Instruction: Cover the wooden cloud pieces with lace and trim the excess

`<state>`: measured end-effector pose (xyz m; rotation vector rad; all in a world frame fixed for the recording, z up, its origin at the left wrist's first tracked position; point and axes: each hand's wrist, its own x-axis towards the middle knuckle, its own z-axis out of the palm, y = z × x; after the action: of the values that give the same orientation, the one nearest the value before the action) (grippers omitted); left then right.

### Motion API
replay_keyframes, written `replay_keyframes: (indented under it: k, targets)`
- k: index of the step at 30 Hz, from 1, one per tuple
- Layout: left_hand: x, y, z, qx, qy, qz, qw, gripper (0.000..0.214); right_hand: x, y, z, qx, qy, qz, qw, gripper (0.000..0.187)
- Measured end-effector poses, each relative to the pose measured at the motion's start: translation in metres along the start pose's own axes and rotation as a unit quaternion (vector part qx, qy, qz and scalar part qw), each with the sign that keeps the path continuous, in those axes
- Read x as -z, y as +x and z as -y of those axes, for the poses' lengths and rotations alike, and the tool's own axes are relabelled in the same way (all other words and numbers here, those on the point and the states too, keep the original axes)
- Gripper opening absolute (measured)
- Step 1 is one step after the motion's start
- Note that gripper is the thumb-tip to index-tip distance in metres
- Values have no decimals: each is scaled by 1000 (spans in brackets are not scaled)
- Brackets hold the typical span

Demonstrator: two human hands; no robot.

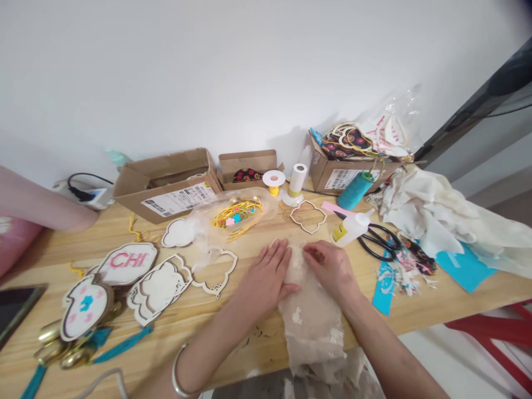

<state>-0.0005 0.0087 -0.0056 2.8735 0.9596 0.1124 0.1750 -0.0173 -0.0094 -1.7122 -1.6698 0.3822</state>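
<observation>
Hands: your left hand (266,275) and your right hand (328,267) sit together at the lower centre of the frame, just beside each other, both flat on the fabric and not clamped on it.
Fabric: your sheer embroidered fabric (310,324) lies under both palms, with small white flowers showing on it, and trails off the near table edge.
Wrist: you wear a silver bangle (177,370) on your left wrist.
Frames: an open wooden frame (218,271) lies just left of your left hand, and a quatrefoil wooden frame (308,217) lies just above your hands.
Plaques: at the left of the frame, a pink-lettered "CHI" plaque (127,264) touches a white plaque with a blue flower (85,307).
Tools: a glue bottle (351,229) leans on black-handled scissors (379,242), right of your right hand.
Back edge: cardboard boxes (166,185) stand at the upper middle, with a teal thread spool (356,191) to their right.
Bag: a clear bag of yellow cord (236,215) lies beyond your hands.
Right side: white fabric scraps (436,213) pile up on the wooden table (415,299).
</observation>
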Motion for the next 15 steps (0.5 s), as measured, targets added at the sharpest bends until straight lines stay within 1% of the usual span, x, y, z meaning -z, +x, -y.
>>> replay_keyframes:
  k: [4, 8, 15]
  targets:
    - [2, 0, -2, 2, -2, 4, 1000, 61, 0, 0, 0, 1, -16, -3, 1000, 12]
    - [5, 0, -6, 13, -5, 1, 1000, 63, 0, -1, 2, 4, -43, -2, 999, 13]
    - [4, 1, -10, 23, -16, 3, 1000, 63, 2, -3, 5, -4, -122, 15, 992, 17]
